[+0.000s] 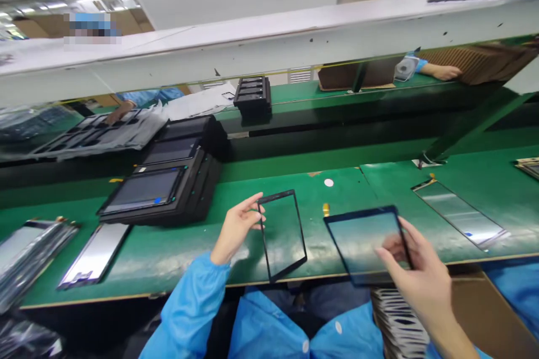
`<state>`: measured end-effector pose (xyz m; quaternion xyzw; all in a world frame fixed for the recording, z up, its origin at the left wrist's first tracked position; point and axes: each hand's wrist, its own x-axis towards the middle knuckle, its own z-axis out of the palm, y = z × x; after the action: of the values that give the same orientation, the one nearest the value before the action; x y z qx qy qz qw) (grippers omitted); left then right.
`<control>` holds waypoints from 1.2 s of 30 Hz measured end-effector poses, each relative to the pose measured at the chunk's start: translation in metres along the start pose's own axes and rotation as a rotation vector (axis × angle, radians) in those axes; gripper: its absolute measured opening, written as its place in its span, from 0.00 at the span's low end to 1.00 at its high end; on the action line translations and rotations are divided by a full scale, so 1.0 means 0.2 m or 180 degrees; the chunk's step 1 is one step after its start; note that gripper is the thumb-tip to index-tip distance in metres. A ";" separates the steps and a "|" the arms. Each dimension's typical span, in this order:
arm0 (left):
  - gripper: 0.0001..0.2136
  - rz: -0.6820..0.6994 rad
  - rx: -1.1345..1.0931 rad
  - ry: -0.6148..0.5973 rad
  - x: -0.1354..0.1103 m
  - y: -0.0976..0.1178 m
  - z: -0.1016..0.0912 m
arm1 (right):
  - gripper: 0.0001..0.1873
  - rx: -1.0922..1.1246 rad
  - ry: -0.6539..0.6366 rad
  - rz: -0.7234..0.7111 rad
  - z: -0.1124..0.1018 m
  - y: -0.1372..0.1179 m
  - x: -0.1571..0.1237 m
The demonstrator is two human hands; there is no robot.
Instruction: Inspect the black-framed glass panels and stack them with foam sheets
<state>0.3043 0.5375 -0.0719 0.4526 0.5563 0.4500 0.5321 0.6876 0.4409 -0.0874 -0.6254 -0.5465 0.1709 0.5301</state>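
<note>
My left hand (239, 225) pinches the left edge of a thin black rectangular frame (277, 196), held tilted above the bench. Green bench shows through its middle; whether glass fills it I cannot tell. In my right hand (427, 277) is a clear touch panel (357, 238) with a black border, gripped at its right side with the thumb across its face. A gold flex cable (326, 210) sticks up at the panel's top left corner. The two pieces are apart, side by side.
On the green bench (240, 185), black trays (197, 190) holding screens are stacked at left. A shiny panel (95, 255) and wrapped panels (31, 252) lie nearer. Another glass panel (461, 213) lies at right. A white shelf beam (269, 47) crosses above; co-workers' hands show beyond.
</note>
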 end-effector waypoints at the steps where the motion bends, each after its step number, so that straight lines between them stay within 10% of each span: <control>1: 0.28 0.0034 -0.0043 0.0013 -0.04 0.01 0.02 | 0.37 0.0430 -0.0274 0.0242 0.07 -0.07 0.01; 9: 0.18 0.0532 -0.0446 -0.0124 -0.26 0.13 0.08 | 0.38 0.1827 -0.1601 0.1413 0.36 -0.28 0.00; 36: 0.19 0.0463 -0.0808 -0.0193 -0.35 0.13 0.22 | 0.36 0.1616 -0.0941 0.1120 0.38 -0.30 -0.14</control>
<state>0.3499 0.4739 -0.0337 0.4343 0.4443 0.5402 0.5676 0.5871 0.4427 -0.0759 -0.5266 -0.4411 0.4791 0.5464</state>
